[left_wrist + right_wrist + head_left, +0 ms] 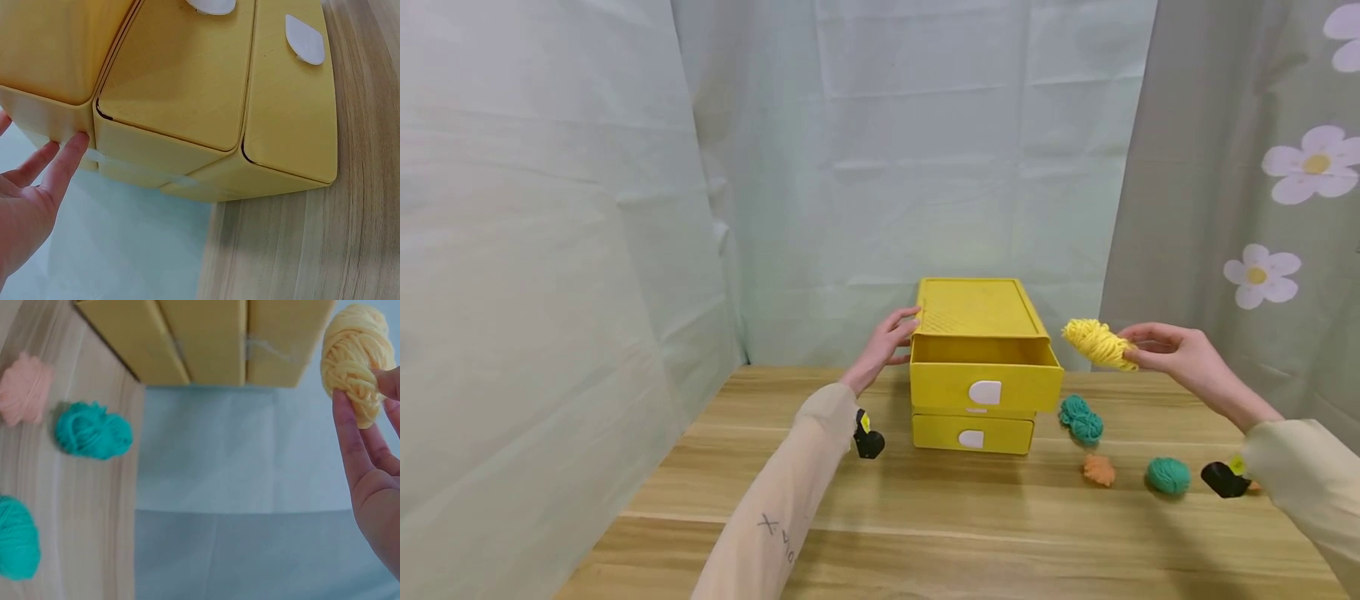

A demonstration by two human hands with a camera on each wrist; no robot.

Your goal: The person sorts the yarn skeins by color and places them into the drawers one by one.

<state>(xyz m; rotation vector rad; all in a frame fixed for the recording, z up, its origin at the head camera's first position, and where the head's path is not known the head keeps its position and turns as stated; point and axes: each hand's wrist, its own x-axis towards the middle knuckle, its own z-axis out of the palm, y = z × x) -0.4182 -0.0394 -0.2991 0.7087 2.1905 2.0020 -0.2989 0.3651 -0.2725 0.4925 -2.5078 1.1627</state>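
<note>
Between thumb and fingers, my right hand [1176,354] pinches a bundle of yellow yarn [1099,343], held in the air to the right of the yellow drawer cabinet [977,307]. The cabinet's top drawer [947,385] is pulled out; its visible inside shows bare yellow walls. My left hand [883,346] rests against the cabinet's left side near the top, and in the left wrist view its straight fingertips [76,142] touch that side wall. The lower drawer [940,433] is closed. White tabs mark the drawer fronts.
On the wooden table [820,533], right of the cabinet, lie a teal yarn bundle [1081,419], a small orange yarn ball [1099,470] and a green-teal yarn ball [1168,476]. A bit of orange shows behind the right wrist camera [1223,480]. Pale curtains [925,150] hang behind.
</note>
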